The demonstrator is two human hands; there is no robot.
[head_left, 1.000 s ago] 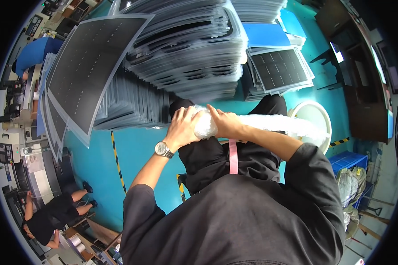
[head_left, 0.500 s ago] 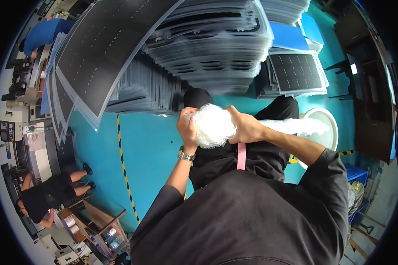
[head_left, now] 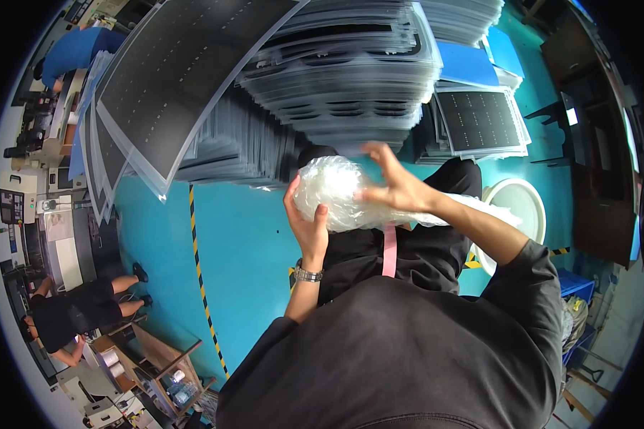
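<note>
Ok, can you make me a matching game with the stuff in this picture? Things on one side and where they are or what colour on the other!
Things:
1. clear plastic bundle
2. wristwatch
3. pink strip
4. white round tub

Place or colour:
A. on the left wrist
B. standing on the teal floor at the right
C. held between the left hand and the right hand
D. hanging down over the black trousers

Pairs: 1-C, 2-A, 3-D, 4-B

The person wears a dark grey long-sleeved top [head_left: 408, 350] filling the lower centre of the frame, black trousers [head_left: 422, 250], a silver wristwatch [head_left: 308, 273] on the left wrist, and a pink strap [head_left: 388, 250] hanging at centre.
</note>
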